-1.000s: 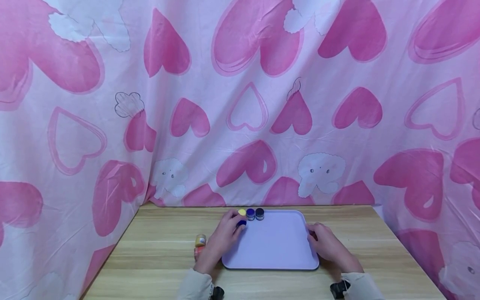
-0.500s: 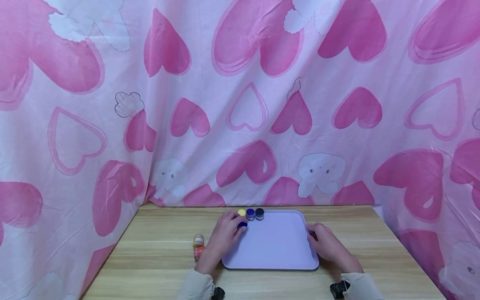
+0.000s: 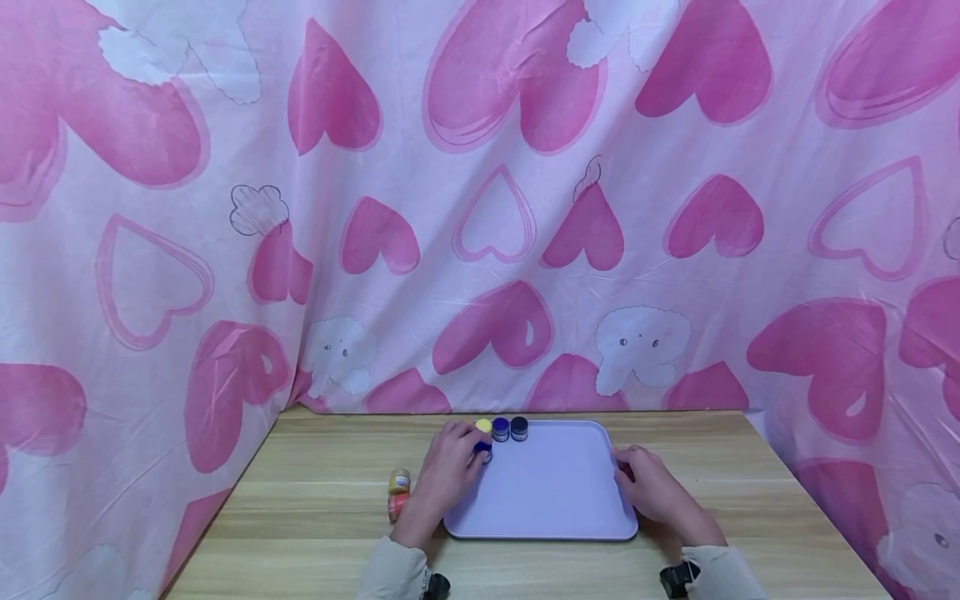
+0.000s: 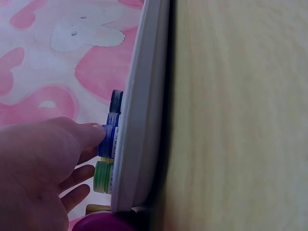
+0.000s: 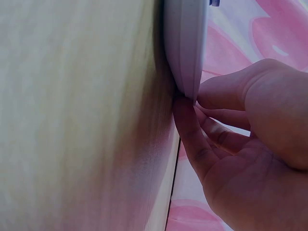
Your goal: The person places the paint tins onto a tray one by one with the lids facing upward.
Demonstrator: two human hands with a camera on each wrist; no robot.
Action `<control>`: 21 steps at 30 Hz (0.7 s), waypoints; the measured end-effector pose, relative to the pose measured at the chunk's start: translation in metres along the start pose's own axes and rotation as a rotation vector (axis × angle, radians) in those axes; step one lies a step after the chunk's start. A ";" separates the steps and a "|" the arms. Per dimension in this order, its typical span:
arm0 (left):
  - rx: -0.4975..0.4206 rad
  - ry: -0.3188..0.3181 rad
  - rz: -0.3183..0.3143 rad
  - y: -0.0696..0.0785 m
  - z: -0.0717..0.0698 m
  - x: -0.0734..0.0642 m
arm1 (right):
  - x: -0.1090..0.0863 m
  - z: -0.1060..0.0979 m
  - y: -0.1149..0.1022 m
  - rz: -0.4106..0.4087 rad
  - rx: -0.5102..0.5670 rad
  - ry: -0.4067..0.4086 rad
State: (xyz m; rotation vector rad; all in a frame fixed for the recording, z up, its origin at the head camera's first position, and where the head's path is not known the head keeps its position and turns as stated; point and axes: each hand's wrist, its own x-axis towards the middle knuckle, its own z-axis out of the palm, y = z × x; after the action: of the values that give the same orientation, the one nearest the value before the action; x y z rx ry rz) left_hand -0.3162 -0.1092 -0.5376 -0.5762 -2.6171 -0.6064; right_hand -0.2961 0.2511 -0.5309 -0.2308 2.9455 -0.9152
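Note:
A lilac tray (image 3: 555, 487) lies on the wooden table. My left hand (image 3: 447, 467) pinches a small blue-lidded paint jar (image 3: 482, 450) over the tray's left side; in the left wrist view the thumb lies against this blue jar (image 4: 106, 140). Behind it, along the far rim, stand a yellow jar (image 3: 483, 425), a purple jar (image 3: 501, 429) and a black jar (image 3: 519, 428). A green jar (image 4: 101, 176) stands near the fingers, hidden in the head view. My right hand (image 3: 651, 483) grips the tray's right rim, thumb above and a finger underneath (image 5: 190, 130).
On the table left of the tray, an ochre jar (image 3: 399, 481) and a red jar (image 3: 397, 506) lie beside my left forearm. A pink heart-patterned curtain (image 3: 480, 333) hangs behind the table and along both sides. Bare wood (image 3: 757, 500) extends right of the tray.
My left hand has shifted the blue jar very slightly toward me, and more of its side shows. The ochre and red jars have rocked slightly. My right hand has stayed on the rim.

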 end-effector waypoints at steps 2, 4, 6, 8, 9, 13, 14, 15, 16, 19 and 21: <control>-0.007 -0.010 -0.014 0.001 0.000 0.000 | 0.000 0.000 0.000 0.006 0.003 -0.002; -0.004 -0.004 -0.013 0.001 0.001 0.000 | 0.000 0.000 0.000 0.007 0.002 -0.005; -0.002 -0.002 -0.017 0.001 0.001 0.000 | 0.000 0.000 0.000 0.011 0.004 -0.006; -0.001 0.007 -0.016 0.001 0.001 0.001 | 0.000 0.000 0.000 0.015 0.006 -0.007; 0.000 0.012 -0.015 0.002 0.001 0.001 | 0.000 0.000 0.000 0.017 0.007 -0.008; -0.007 0.014 -0.025 0.002 0.001 0.001 | 0.000 0.000 -0.001 0.013 0.007 -0.008; -0.007 0.015 -0.025 0.003 0.001 0.001 | 0.000 0.000 -0.001 0.013 0.007 -0.007; -0.006 0.012 -0.030 0.003 0.001 0.000 | 0.000 0.000 -0.001 0.014 0.008 -0.007; -0.009 0.008 -0.035 0.003 0.001 0.000 | 0.000 0.000 -0.001 0.014 0.009 -0.006; -0.015 -0.002 -0.046 0.004 0.000 0.000 | 0.001 0.000 -0.001 0.008 0.002 -0.003; -0.021 -0.010 -0.059 0.004 0.000 0.000 | 0.001 0.000 -0.001 0.011 -0.001 -0.002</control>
State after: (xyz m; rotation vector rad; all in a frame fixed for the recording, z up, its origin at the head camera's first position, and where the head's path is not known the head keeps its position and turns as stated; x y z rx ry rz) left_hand -0.3137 -0.1059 -0.5361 -0.5112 -2.6479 -0.6510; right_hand -0.2972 0.2505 -0.5303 -0.2148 2.9422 -0.9120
